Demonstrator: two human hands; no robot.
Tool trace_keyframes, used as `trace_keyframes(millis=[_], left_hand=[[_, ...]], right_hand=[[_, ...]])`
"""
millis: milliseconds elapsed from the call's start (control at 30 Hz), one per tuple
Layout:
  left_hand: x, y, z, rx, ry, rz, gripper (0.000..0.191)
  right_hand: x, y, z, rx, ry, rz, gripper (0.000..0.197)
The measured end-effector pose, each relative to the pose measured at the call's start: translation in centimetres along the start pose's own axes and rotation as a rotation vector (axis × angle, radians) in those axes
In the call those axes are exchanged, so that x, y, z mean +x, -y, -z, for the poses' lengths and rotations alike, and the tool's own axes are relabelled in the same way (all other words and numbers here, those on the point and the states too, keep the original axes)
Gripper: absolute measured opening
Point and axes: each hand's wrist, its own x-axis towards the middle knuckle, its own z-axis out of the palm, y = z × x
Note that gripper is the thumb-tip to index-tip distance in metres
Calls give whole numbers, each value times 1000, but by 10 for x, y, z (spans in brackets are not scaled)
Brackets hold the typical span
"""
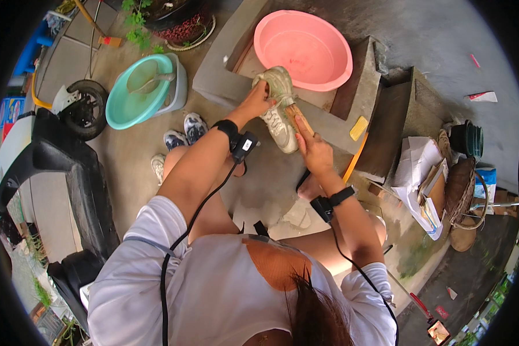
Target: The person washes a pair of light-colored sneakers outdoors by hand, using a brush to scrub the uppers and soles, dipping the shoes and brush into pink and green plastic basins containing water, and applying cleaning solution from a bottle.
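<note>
My left hand [256, 100] grips a pale lace-up sneaker [280, 123] near its heel opening, with the toe pointing down towards me. My right hand [315, 149] is closed around the wooden handle of a brush [298, 116]. The brush's far end lies against the side of the sneaker by the laces; its bristles are hidden. Beyond the shoe, a pink plastic basin [305, 49] rests in a low concrete sink [212, 82]. A yellow bar, probably soap [359, 128], lies on the sink's right rim.
Left of the sink, a turquoise basin [116, 104] holding a dipper [145, 84] leans on a pale tub [181, 86]. Several shoes [158, 166] stand on the floor near my left leg. A scooter [84, 186] is at left, and a wicker basket [460, 207] at right.
</note>
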Motion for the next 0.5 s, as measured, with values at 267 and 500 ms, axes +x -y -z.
trace_keyframes(millis=[267,500], left_hand=[[14,1,-8,229,107,-86,55],[18,2,-13,250,147,-122,74]], right_hand=[[72,-3,-23,-239,60,99,47],[29,-34,-27,-24,181,-3,42]])
